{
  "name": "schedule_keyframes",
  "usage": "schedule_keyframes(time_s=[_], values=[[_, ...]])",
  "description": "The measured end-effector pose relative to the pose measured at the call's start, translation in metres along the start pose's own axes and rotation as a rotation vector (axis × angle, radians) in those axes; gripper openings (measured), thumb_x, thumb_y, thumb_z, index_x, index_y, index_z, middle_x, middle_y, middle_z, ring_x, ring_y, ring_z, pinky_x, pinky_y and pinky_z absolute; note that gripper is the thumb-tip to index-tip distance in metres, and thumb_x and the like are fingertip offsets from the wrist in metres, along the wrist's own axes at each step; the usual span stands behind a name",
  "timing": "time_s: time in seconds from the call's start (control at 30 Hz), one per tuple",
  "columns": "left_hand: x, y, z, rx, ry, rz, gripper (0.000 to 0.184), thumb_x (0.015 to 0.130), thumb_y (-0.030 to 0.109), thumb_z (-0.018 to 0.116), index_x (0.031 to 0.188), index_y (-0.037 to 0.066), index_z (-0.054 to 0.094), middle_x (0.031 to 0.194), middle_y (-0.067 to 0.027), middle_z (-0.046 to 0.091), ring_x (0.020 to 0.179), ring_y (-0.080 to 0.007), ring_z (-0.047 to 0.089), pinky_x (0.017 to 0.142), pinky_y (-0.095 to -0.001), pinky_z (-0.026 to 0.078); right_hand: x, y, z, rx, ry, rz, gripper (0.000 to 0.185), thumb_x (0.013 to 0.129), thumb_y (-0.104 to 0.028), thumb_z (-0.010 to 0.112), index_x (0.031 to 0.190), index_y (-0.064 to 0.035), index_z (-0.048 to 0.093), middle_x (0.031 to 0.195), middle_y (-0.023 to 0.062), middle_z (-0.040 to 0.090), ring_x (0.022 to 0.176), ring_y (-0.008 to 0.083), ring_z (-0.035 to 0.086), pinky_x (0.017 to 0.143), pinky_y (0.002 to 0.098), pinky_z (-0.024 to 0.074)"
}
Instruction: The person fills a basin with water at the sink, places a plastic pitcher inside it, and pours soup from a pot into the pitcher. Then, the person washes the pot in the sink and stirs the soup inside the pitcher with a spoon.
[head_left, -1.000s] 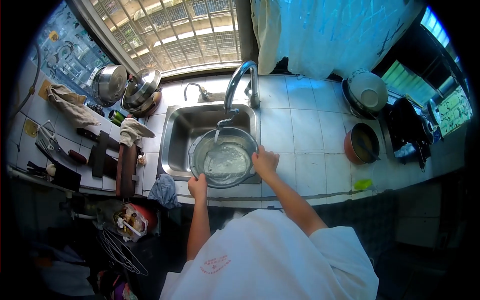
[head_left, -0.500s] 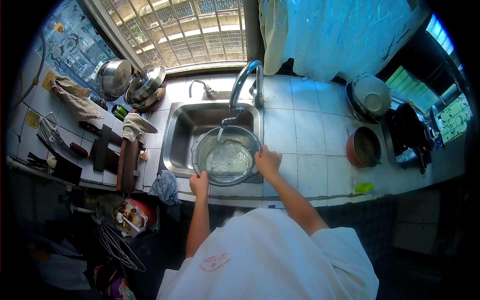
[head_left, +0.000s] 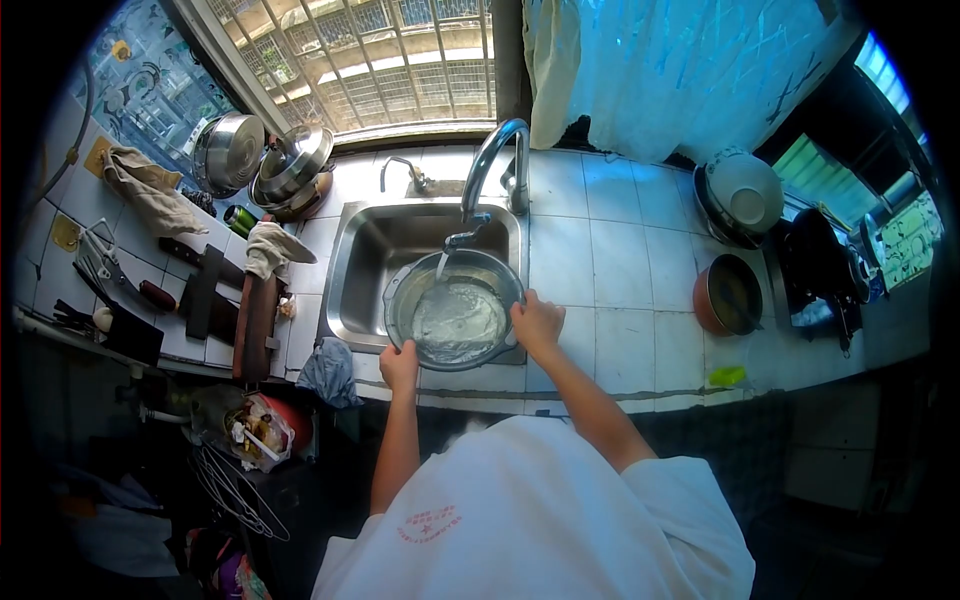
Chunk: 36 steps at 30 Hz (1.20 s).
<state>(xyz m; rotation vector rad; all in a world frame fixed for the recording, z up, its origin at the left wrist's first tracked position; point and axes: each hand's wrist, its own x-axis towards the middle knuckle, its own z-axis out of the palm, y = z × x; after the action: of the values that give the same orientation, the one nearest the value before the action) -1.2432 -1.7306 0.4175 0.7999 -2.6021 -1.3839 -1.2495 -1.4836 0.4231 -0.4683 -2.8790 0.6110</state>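
Note:
A grey, see-through basin (head_left: 400, 325) with side handles is held over the front right of the steel sink (head_left: 345, 265). My left hand (head_left: 400, 367) is closed on its near-left rim. On the right side my right hand (head_left: 538, 322) grips the rim, fingers wrapped over the edge. Water runs from the curved faucet (head_left: 495, 145) through a jointed spout into the basin. Churned, bubbly water (head_left: 460, 320) covers the basin's bottom; whether anything lies under it I cannot make out.
Left of the sink stand an upright cutting board (head_left: 257, 325), knives in a rack (head_left: 205, 300) and stacked steel pots (head_left: 295, 170). A grey cloth (head_left: 328, 373) hangs over the counter edge. On the right are a reddish pot (head_left: 727, 295), stacked bowls (head_left: 742, 195) and a stove (head_left: 815, 270).
Both hands keep their hold on the basin, which stays in place under the running water. The water surface inside looks more churned and cloudy.

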Motion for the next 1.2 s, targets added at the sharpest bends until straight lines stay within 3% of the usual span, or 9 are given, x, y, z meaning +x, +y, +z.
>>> schedule_keyframes(time_s=[1.2], values=[[0.003,-0.003,0.0,-0.004,-0.04,-0.02,0.03,0.069,0.028,0.056,0.07,-0.002,0.063,0.064,-0.0162,0.062,0.064,-0.0306,0.061,0.062,-0.0381,0.045,0.001,0.002,0.005,0.014,0.019,0.005,0.023,0.079,-0.029,0.055,0.089,-0.0083,0.057,0.063,0.0107,0.06,0.067,0.0298,0.059,0.071,0.0422,0.038]])
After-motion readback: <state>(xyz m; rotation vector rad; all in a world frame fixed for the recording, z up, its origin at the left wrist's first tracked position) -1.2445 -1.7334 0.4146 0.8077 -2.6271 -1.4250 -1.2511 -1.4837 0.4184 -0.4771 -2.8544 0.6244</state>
